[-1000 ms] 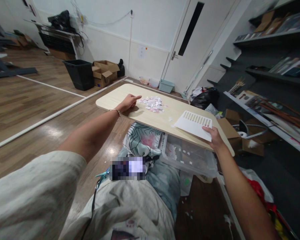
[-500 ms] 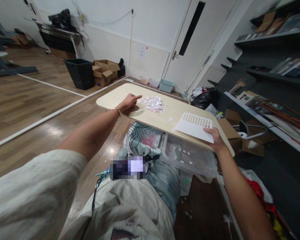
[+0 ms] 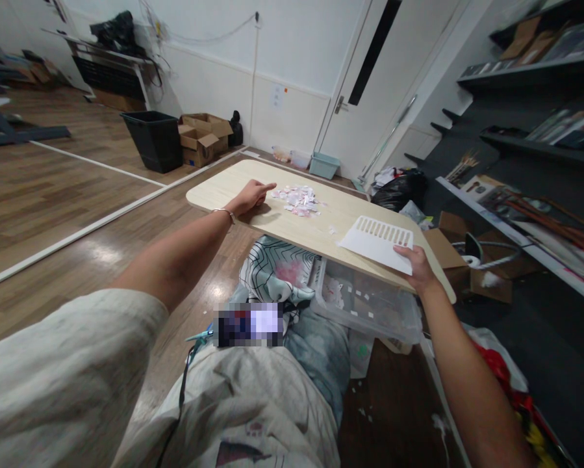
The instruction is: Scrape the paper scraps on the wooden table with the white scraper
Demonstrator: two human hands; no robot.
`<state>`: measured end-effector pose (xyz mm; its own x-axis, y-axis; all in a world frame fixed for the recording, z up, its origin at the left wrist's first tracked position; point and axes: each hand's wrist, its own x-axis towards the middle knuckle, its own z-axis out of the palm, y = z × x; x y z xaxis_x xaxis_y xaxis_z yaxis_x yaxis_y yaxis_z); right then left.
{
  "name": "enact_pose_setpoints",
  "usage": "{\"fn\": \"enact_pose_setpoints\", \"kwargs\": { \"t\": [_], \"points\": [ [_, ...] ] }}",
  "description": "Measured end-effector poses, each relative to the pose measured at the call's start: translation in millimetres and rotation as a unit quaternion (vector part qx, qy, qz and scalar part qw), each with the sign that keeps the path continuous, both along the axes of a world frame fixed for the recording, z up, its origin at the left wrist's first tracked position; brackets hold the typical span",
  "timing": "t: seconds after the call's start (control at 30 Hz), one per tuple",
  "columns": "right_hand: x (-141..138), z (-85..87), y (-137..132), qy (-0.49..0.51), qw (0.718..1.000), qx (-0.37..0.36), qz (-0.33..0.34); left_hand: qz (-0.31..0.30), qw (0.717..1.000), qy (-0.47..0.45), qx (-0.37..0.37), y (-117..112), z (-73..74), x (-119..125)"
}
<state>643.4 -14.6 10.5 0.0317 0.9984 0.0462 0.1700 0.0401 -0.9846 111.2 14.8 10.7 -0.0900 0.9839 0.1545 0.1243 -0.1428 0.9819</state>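
Note:
A light wooden tabletop [image 3: 233, 183] lies across my lap. My left hand [image 3: 251, 195] rests on it with fingers loosely curled and the index finger stretched toward a heap of small white and pink paper scraps [image 3: 299, 199], almost touching its left edge. My right hand [image 3: 415, 266] grips the near right corner of a flat white plastic scraper with a row of slots [image 3: 377, 241], which lies on the tabletop near its right end. A few stray scraps [image 3: 331, 229] sit between the heap and the scraper.
Under the tabletop stands a clear plastic bin [image 3: 367, 305] with scraps inside, beside patterned cloth [image 3: 272, 270]. On the floor are a black bin [image 3: 152, 141], cardboard boxes [image 3: 201, 138] and a black bag [image 3: 399, 190]. Dark shelves [image 3: 540, 149] line the right wall.
Almost nothing moved. The view shifted slightly; both hands stay where they were, the right still on the scraper.

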Motion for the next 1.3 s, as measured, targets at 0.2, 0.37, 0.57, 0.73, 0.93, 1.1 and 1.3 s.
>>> {"fn": "enact_pose_setpoints", "kwargs": {
  "t": [0.2, 0.37, 0.57, 0.73, 0.93, 1.1, 1.3],
  "points": [
    [1.9, 1.3, -2.7, -0.005, 1.000, -0.006, 0.008, 0.011, 1.000, -0.009, -0.002, 1.8, -0.7, 0.2],
    [5.4, 2.0, -4.9, -0.006, 1.000, -0.016, 0.018, 0.001, 1.000, -0.006, 0.000, 2.0, -1.3, -0.9],
    [3.4, 1.9, -1.3, 0.004, 1.000, -0.011, 0.027, 0.009, 1.000, -0.006, 0.005, 2.5, -1.1, 0.0],
    [0.5, 2.6, -0.6, 0.015, 1.000, -0.001, 0.020, 0.002, 1.000, 0.014, 0.003, 1.6, -0.1, 0.3],
    [3.4, 3.5, -1.7, 0.021, 1.000, -0.006, 0.018, -0.003, 1.000, 0.025, 0.010, 2.9, -1.1, -1.2],
    [3.1, 2.4, -1.9, 0.024, 0.999, 0.001, 0.032, -0.008, 0.999, 0.030, 0.016, 4.6, -3.0, -2.8],
    [9.2, 2.5, -6.5, -0.006, 0.998, -0.025, 0.049, -0.012, 0.999, 0.028, 0.014, 4.2, -3.8, -3.5]
  ]
}}
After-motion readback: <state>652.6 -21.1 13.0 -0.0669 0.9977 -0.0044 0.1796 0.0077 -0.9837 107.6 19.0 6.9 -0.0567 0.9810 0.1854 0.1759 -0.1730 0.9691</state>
